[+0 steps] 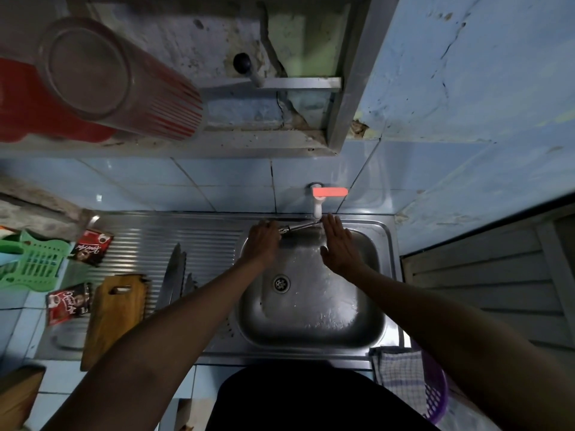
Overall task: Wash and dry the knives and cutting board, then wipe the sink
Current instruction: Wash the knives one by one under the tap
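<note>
My left hand (pixel 263 241) is up at the far rim of the sink (pixel 378 306), fingers curled round the handle of a knife (pixel 298 228) whose bright metal runs across under the tap (pixel 317 202) toward my right hand (pixel 339 247). The grip is closed on the handle, but the back of the hand hides the fingers themselves. My right hand is flat and relaxed, fingers straight and together, holding nothing, its fingertips just below the tap's spout and beside the knife's far end; whether it touches the metal I cannot tell. Water sheets down the basin below both hands, wet and glistening around the drain (pixel 281 283), which sits between my forearms, nearer to me than either hand.

Off to the left of my left arm, on the ribbed draining board (pixel 174 234), more knives (pixel 174 275) lie side by side, blades pointing away from me. Just left of those is the wooden cutting board (pixel 115 318), lying flat with its handle slot at the far end. Two coffee sachets (pixel 70 303) sit beyond the board's left edge, with a green plastic rack (pixel 34 262) further left. Near my right elbow, a checked cloth (pixel 399 374) hangs over a purple basket (pixel 437 396) at the sink's near corner.
</note>
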